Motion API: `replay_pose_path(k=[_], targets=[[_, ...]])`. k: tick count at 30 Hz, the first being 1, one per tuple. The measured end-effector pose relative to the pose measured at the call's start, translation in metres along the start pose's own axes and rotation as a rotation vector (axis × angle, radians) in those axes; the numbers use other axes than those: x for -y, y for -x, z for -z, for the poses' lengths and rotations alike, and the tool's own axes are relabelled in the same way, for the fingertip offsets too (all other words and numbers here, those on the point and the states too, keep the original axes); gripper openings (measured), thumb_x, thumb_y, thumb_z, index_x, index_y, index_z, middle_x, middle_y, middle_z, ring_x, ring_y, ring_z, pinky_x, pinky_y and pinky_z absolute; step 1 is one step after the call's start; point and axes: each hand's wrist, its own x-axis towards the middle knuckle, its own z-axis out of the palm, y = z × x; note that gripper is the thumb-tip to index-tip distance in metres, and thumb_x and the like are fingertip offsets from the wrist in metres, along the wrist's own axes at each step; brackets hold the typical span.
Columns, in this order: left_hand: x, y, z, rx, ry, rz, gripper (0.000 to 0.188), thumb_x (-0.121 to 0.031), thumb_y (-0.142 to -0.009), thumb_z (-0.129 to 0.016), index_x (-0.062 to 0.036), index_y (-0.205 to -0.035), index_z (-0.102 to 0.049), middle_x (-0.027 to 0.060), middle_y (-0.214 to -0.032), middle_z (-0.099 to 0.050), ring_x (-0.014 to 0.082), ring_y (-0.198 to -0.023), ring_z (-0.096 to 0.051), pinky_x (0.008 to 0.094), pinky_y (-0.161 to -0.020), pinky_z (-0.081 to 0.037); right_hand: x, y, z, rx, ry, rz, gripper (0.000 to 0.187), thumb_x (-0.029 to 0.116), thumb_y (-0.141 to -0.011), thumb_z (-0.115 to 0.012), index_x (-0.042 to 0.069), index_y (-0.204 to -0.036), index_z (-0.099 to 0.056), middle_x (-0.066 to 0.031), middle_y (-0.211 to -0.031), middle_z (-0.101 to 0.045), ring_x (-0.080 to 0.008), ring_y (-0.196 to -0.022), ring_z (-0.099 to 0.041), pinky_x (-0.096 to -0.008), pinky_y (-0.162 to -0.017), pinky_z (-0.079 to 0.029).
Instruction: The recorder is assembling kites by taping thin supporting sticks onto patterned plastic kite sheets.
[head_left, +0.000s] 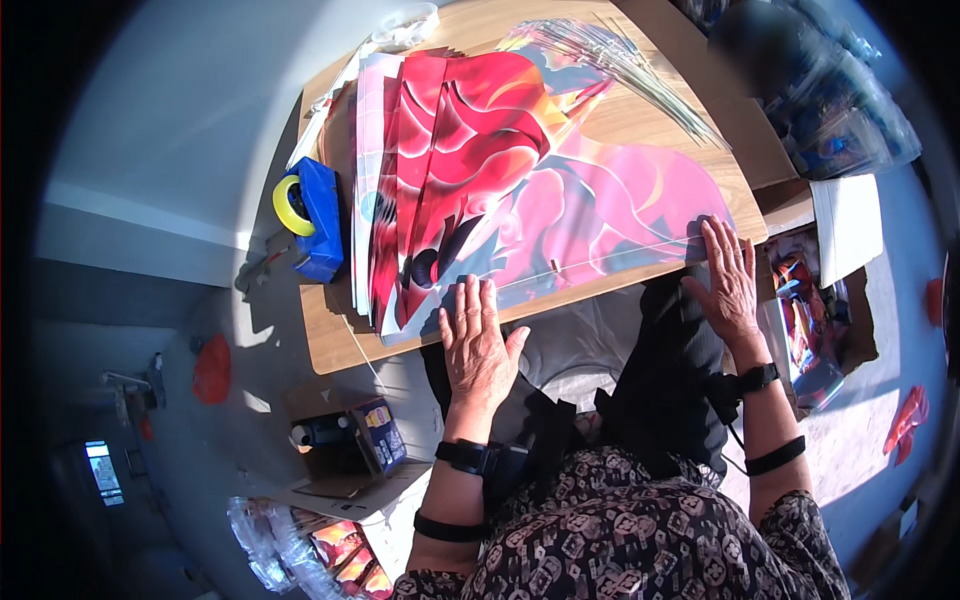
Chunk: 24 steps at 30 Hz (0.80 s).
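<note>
A pink and grey printed sheet is laid across the wooden table, just above the centre of the frame. Its lower edge is touched at lower left by the left hand, laid flat with fingers extended and thumb held out; its right corner is met by the right hand, opened with fingers slightly spread. Red printed sheets are fanned at upper centre, thin sticks are bundled at upper right, and a blue tape dispenser is placed at left.
</note>
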Motion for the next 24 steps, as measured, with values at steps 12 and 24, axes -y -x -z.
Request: replay_pose_path(k=[12,24], targets=[[0.095,-0.005,0.079,-0.584,0.238,0.226,0.017,0.0,-0.078,-0.062,-0.0042,-0.094,-0.061,0.0119,-0.09,-0.061,0.0293,-0.09,-0.056,0.0416,-0.08,-0.045,0.052,-0.023,0.015,-0.252,-0.379,0.136,0.041,0.004,-0.073,-0.065,0.002,-0.113,-0.058,-0.0146,-0.128,-0.053,-0.0347,-0.122,-0.047,-0.0433,-0.102,-0.04],[0.219,-0.104,0.128,-0.322,1.022,0.916,0.01,-0.02,-0.081,-0.066,-0.0128,-0.086,-0.06,-0.001,-0.082,-0.061,0.0076,-0.065,-0.041,0.0329,-0.068,-0.035,0.083,-0.064,-0.027,-0.309,-0.356,0.192,0.032,0.011,-0.086,-0.058,0.003,-0.117,-0.056,-0.0179,-0.133,-0.048,-0.0378,-0.129,-0.04,-0.0461,-0.107,-0.035]])
